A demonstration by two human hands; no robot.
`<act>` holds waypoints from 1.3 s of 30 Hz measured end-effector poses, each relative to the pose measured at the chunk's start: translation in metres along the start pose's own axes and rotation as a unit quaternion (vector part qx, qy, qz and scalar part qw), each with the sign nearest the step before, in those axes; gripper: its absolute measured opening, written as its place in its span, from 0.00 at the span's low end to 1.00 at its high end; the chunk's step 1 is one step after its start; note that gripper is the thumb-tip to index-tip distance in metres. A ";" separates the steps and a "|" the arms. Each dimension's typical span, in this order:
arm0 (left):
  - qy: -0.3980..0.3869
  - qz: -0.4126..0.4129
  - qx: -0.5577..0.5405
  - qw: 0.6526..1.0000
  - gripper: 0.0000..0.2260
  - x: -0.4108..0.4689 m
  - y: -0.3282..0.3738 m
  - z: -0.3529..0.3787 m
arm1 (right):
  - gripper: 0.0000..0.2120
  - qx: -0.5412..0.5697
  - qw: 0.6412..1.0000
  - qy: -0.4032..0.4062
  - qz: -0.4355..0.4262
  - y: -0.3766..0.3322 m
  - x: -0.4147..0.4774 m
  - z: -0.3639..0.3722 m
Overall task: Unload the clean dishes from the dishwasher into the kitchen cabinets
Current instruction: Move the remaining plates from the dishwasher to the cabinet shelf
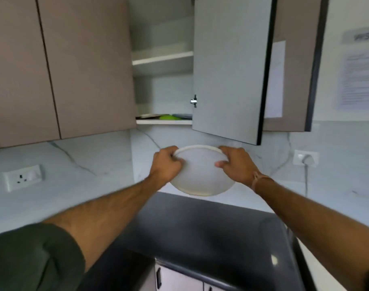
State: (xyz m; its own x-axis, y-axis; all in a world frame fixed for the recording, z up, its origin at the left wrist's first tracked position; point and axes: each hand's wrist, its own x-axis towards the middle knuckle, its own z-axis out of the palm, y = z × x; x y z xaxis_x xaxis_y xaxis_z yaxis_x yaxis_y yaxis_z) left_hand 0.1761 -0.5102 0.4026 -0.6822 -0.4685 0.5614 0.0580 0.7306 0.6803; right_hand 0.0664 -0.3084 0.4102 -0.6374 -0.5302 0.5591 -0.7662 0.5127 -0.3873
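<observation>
Two-handed, held one plate in the air, above the back edge of the counter and below the open cabinet. Gripped its left rim with the left hand, fingers curled round the edge. Gripped its right rim with the right hand, thumb laid on the face that showed. Held it tilted, far rim higher, touching nothing but the two hands.

Judged as somewhere in the middle of the task. Had not yet put this plate away, and could not see the dishwasher, so could not tell how much was left inside it. Found the door swung wide already, so probably needed only to lift the plate to a shelf. Saw at the front edge of the low shelf a green thing with dark flat things beside it; could not tell whether these came from this unloading.

Could read no writing at all. Made out a white sheet on the further door, a printed notice on the wall and a grey sign above it, all too blurred. Found no brand on the plate.
</observation>
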 end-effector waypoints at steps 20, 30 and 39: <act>0.089 0.164 0.264 0.946 0.06 0.339 -0.029 -0.078 | 0.08 -0.129 0.963 0.175 -0.163 -0.077 0.377 0.057; 0.085 0.183 0.311 0.929 0.09 0.499 -0.138 -0.045 | 0.16 -0.228 0.959 0.145 -0.091 -0.040 0.538 0.151; -0.029 0.112 0.525 0.843 0.14 0.586 -0.202 -0.018 | 0.14 -0.259 0.952 0.068 -0.147 -0.071 0.637 0.272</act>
State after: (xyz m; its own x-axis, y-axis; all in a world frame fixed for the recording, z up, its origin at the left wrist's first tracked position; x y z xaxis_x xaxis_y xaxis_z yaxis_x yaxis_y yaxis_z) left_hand -0.2220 -0.9414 0.6027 -0.7758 -0.2577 0.5759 -0.4670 0.8483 -0.2495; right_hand -0.3077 -0.8662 0.5940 -0.3577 -0.6286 0.6906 -0.7450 0.6380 0.1949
